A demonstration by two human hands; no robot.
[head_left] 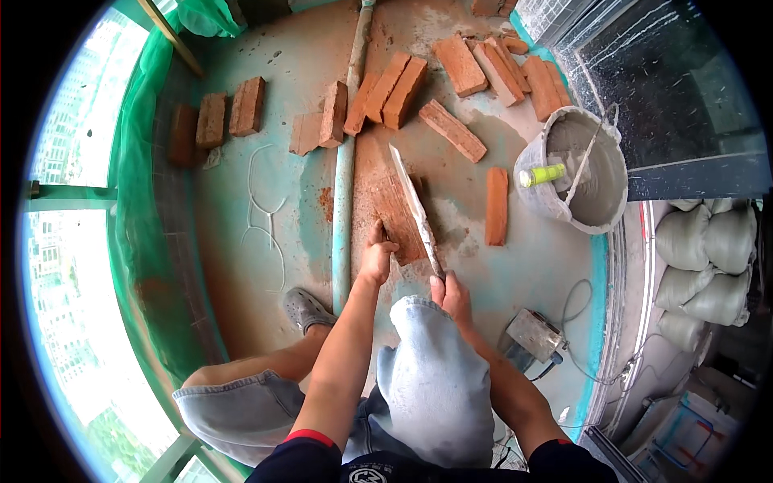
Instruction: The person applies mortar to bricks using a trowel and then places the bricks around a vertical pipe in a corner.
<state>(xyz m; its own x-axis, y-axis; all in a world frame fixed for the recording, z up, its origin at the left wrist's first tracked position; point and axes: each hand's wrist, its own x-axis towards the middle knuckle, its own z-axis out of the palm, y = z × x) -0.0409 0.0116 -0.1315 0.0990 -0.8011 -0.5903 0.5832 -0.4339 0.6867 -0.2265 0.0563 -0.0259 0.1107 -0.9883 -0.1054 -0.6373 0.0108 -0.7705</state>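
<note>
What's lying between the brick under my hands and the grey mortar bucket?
One red brick lies lengthwise on the floor between that brick and the grey bucket, seen in the head view.

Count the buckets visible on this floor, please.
1. The grey bucket stands at the right, near the dark glass door, holding wet mortar and a yellow-handled tool. None seems hidden.
</note>
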